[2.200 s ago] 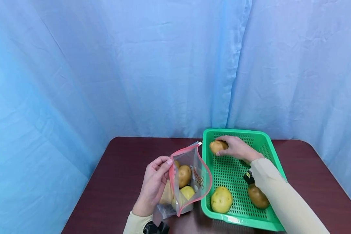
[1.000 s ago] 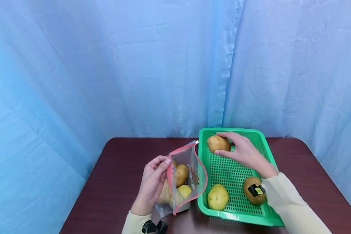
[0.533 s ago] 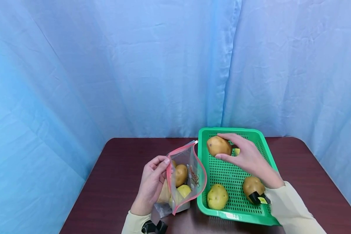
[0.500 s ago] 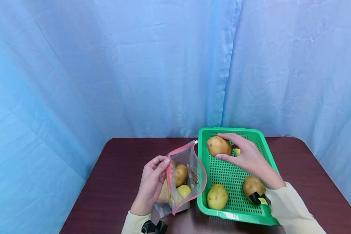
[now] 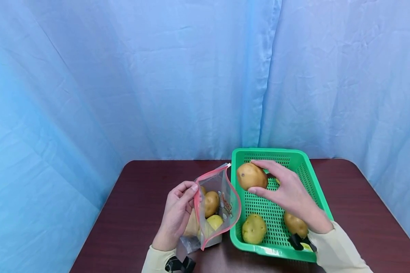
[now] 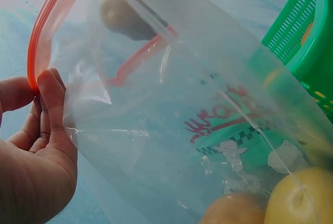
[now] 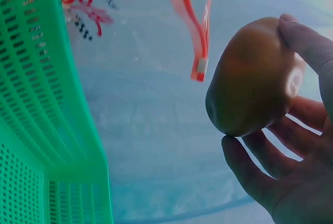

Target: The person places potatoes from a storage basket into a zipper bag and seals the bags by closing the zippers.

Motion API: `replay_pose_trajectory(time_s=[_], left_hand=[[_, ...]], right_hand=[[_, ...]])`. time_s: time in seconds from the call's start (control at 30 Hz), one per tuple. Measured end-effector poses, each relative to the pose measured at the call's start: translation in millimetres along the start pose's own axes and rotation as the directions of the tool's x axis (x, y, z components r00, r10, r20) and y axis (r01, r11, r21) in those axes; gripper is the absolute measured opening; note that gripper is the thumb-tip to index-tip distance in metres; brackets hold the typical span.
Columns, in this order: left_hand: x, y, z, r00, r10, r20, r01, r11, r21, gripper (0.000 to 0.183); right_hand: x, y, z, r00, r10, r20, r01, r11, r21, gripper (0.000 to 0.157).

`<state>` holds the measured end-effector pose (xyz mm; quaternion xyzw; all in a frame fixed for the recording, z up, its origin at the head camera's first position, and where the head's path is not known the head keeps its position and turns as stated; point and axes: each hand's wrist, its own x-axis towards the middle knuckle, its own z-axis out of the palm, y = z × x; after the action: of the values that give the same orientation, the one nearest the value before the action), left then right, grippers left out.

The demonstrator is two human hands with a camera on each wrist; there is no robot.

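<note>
Since the frame half a second ago, the right hand [image 5: 288, 189] has shifted a little toward the left hand [image 5: 177, 214] and nearer the person, taking the held potato [image 5: 252, 176] along with it, while the left hand stays in much the same spot. The right hand grasps that brown potato between its thumb and fingers, above the far-left part of the green basket [image 5: 283, 253] — the right wrist view shows the fingers set around it, well apart from one another. The left hand pinches the pink rim of a clear zip bag [image 5: 227, 204] between thumb and fingers, and the bag's mouth gapes on the side toward the right hand. The white zip slider [image 5: 229, 165] sits at the bag's far corner, between the two hands and near the held potato. Inside the bag, just to the right of the left hand, lie a brown potato [image 5: 212, 204] and a yellow potato [image 5: 215, 221], with more shapes behind the plastic that are hard to make out. In the basket, a pale potato [image 5: 254, 229] rests nearer the person than the right hand, below its thumb, and a darker potato [image 5: 295, 223] lies under the right wrist — partly covered by the black wrist mount [image 5: 296, 241]. Beyond the right hand's palm a small yellow patch shows, too hidden to name. Bag and basket stand side by side on the dark table [image 5: 123, 227]; whether they touch is unclear.
</note>
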<state>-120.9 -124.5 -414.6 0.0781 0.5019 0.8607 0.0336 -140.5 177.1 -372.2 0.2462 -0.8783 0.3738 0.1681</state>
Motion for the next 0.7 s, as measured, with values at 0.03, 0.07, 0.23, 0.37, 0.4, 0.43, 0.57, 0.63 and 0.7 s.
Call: replay_pose_trajectory(time_s=[0.03,0.07,0.23,0.37,0.4,0.43,0.57,0.63,0.7], left_hand=[[0.0,0.1,-0.1,1.0,0.0,0.001,0.0,1.0,0.0,0.01],[0.0,0.2,-0.2,1.0,0.001,0.003,-0.001,1.0,-0.001,0.01],[0.2,-0.3,-0.6,1.0,-0.001,0.003,0.001,1.0,-0.005,0.011],[0.4,-0.6,-0.1,1.0,-0.005,-0.003,0.005,1.0,-0.004,0.01],[0.5,-0.7,-0.1,1.0,-0.006,-0.005,0.006,1.0,-0.004,0.01],[0.5,-0.5,0.1,1.0,-0.006,-0.008,0.006,1.0,-0.003,0.01],[1.5,-0.6,-0.1,1.0,-0.005,-0.014,0.005,1.0,-0.002,0.01],[1.9,-0.6,-0.2,1.0,-0.004,-0.014,0.004,1.0,-0.003,0.01],[2.2,-0.7,-0.4,1.0,-0.003,-0.014,0.003,1.0,-0.005,0.01]], right_hand=[[-0.8,-2.1,1.4,1.0,-0.004,-0.005,0.004,1.0,0.005,0.066],[-1.8,-4.1,2.8,1.0,-0.007,-0.008,0.007,1.0,0.015,0.066],[-5.8,-12.7,10.7,1.0,-0.005,-0.005,0.005,0.997,0.083,0.067],[-8.1,-18.2,18.0,1.0,0.004,-0.008,-0.003,0.99,0.138,0.068],[-8.4,-19.6,20.4,1.0,0.0,-0.009,0.002,0.988,0.157,0.068],[-8.6,-21.0,23.1,1.0,-0.006,-0.011,0.008,0.985,0.172,0.068],[-9.4,-26.8,34.6,0.999,-0.034,-0.014,0.036,0.977,0.211,0.069],[-9.7,-29.5,40.0,0.999,-0.051,-0.01,0.052,0.974,0.22,0.069],[-10.2,-31.9,44.6,0.998,-0.057,-0.001,0.056,0.973,0.224,0.068]])
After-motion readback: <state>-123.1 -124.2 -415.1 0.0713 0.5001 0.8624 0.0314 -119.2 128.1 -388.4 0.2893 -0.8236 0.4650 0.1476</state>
